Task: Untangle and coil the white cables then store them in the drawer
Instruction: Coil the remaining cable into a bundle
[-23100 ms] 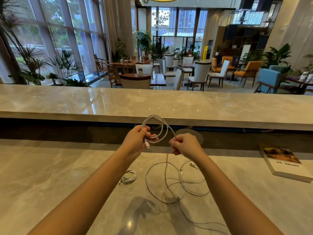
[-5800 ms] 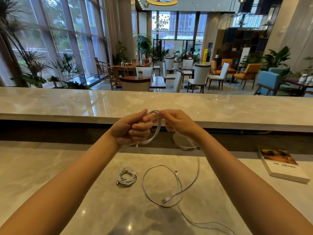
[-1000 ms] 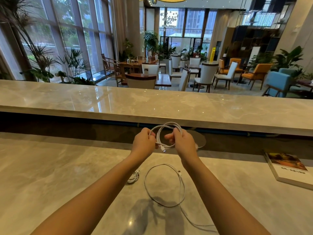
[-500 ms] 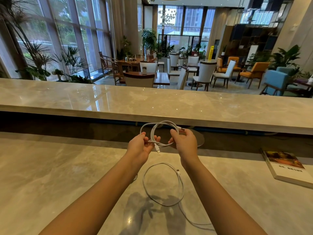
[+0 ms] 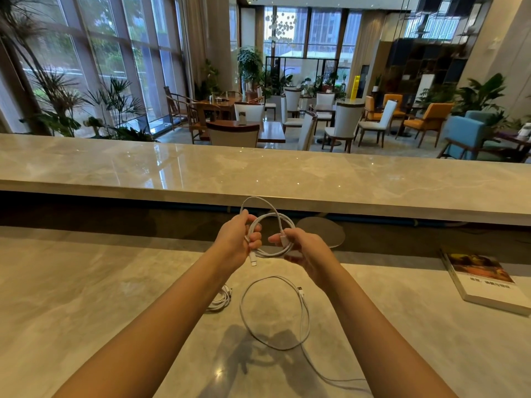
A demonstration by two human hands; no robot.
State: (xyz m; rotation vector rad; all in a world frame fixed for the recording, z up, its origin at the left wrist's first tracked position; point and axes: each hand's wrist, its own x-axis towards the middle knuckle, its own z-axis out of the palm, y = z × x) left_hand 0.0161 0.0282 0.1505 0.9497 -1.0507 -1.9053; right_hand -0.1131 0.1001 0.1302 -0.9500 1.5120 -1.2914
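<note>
While left hand and right hand fingers clamp the white cable, its plug points down.

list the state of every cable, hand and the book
held cable, looped into a coil, in both hands
left hand, grips held cable
right hand, pinches held cable
small cable, coiled, on the counter
long cable, loose on the counter
book, closed, lying flat

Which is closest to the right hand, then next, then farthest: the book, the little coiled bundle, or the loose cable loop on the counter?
From the right hand, which pinches the held cable:
1. Loose cable loop, on the counter just below it.
2. Coiled bundle, further to the left.
3. Book, far off at the right edge.
</note>
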